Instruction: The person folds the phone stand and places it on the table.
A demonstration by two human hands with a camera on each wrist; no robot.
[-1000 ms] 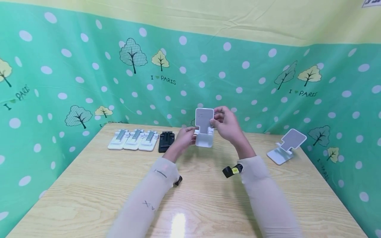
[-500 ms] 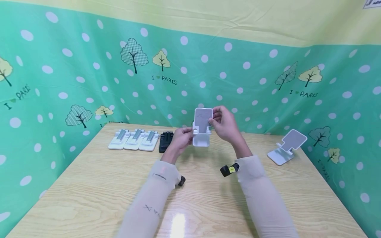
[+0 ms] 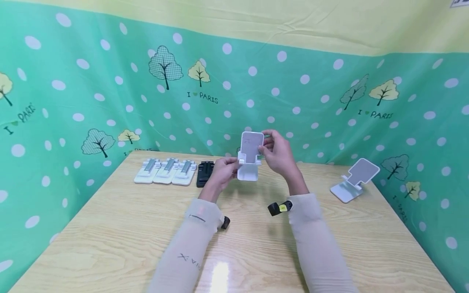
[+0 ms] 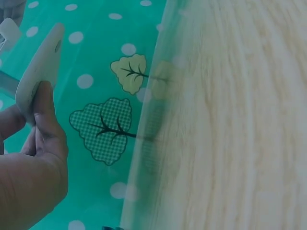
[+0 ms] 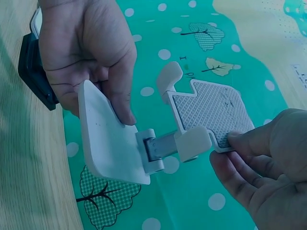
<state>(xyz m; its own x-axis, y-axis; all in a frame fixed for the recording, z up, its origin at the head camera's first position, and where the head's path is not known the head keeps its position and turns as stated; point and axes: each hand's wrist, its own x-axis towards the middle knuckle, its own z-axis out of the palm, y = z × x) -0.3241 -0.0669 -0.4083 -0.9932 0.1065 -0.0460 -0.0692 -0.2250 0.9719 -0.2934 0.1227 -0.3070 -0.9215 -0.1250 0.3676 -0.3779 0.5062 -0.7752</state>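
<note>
A white phone stand (image 3: 251, 146) with a grey ridged pad is held up above the back of the table, unfolded. My left hand (image 3: 224, 173) grips its flat base (image 5: 112, 139) by the edge, thumb on one face, as the left wrist view also shows. On the other side, my right hand (image 3: 277, 152) pinches a corner of the padded plate (image 5: 211, 112) between thumb and fingers. A short grey arm (image 5: 163, 146) joins base and plate, with two white hooks at the plate's lower edge. The left fingers behind the base are partly hidden.
Several folded stands lie in a row at the back left: white ones (image 3: 165, 173) and a black one (image 3: 204, 173) beside my left hand. Another white stand (image 3: 353, 181) is unfolded at the right. A green patterned cloth (image 3: 311, 101) hangs behind the wooden table (image 3: 110, 236).
The stand's base has shifted slightly left with my left hand, and the left hook shows more. Both hands keep their hold. The other stands have not moved.
</note>
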